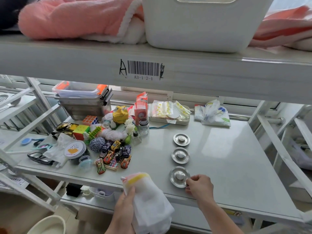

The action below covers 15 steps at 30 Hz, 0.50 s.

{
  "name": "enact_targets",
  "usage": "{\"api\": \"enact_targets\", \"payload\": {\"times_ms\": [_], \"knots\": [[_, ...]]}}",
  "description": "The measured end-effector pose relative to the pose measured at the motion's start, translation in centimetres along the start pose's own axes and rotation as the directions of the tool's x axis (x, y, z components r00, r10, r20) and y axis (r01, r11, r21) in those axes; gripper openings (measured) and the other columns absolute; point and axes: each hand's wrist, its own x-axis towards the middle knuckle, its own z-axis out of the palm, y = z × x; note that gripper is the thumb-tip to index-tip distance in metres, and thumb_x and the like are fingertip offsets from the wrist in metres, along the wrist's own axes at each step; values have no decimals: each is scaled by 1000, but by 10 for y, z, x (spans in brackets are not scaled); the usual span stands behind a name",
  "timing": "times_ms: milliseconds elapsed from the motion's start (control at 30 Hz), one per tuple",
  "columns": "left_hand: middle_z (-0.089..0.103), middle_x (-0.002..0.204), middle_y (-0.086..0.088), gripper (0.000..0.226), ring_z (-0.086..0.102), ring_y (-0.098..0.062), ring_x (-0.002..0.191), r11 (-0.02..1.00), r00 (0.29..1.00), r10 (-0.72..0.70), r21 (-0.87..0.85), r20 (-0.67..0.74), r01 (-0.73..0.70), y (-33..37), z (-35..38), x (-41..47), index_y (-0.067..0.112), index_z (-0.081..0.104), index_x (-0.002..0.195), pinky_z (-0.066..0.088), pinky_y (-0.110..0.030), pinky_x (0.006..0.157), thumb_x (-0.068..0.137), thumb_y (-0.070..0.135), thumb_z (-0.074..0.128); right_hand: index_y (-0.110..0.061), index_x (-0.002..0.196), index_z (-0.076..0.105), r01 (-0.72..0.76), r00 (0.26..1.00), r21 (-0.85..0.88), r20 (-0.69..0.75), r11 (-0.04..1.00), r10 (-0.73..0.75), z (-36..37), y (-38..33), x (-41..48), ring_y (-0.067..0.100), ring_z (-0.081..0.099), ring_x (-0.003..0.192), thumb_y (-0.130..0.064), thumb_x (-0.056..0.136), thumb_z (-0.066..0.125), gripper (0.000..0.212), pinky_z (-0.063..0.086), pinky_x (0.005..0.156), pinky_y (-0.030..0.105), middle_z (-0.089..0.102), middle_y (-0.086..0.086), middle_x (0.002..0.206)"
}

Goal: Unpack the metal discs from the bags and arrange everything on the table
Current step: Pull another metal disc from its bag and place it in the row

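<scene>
Three round metal discs lie in a line on the grey shelf table (236,149): the far disc (181,139), the middle disc (180,155) and the near disc (179,176). My right hand (200,185) pinches the right rim of the near disc, which rests on the table. My left hand (124,206) grips a translucent white bag (148,196) with a pink and yellow zip top, held just off the table's front edge. What the bag contains is hidden. More zip bags (163,109) lie in a flat tray at the back.
A pile of toys covers the left half: toy cars (114,154), cube puzzles (81,130), yarn, a glass jar (143,127), sunglasses, metal boxes (84,105). A crumpled printed bag (212,114) lies at the back right. An upper shelf (152,61) with a white bin overhangs.
</scene>
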Motion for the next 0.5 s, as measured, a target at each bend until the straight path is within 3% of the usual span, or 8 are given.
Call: {"api": "enact_targets", "payload": {"times_ms": [100,233,333,433,500], "knots": [[49,71,-1,43,48,-24,81,1000,994,-17,-21,109,20,3,-4,6,-10,47,134,31,-26,78,98,13,46,-8,76,70,-6,1000,-24,-8,1000,6,0,-1,-1,18,74,48,-10,79,66,4,66,71,43,76,6,59],[60,67,0,41,54,-16,63,999,997,-39,-7,60,39,4,-4,9,-6,50,133,43,-26,69,97,15,49,-12,88,69,97,994,-11,-56,995,-98,-6,-4,-18,20,71,54,-23,84,68,12,64,66,41,74,4,72],[74,58,4,27,69,-11,49,996,986,-57,-64,157,68,-4,-9,11,3,56,121,53,-15,44,96,11,49,-4,84,74,133,960,181,222,974,-173,-4,-11,-52,18,64,54,-25,88,72,21,56,53,33,70,6,68],[80,78,-10,32,76,-23,65,986,951,-66,-126,301,108,-13,-10,10,4,61,120,59,-26,51,90,13,55,-4,88,76,6,853,208,510,978,-114,3,-10,-86,20,62,66,-39,79,77,36,50,59,31,70,6,75],[78,91,-21,44,75,-35,75,979,928,-67,-154,367,131,-15,-12,6,8,63,120,61,-38,59,77,16,64,-9,96,79,-60,826,234,558,970,-83,2,-3,-99,27,71,80,-35,74,81,35,53,69,37,79,9,90]]}}
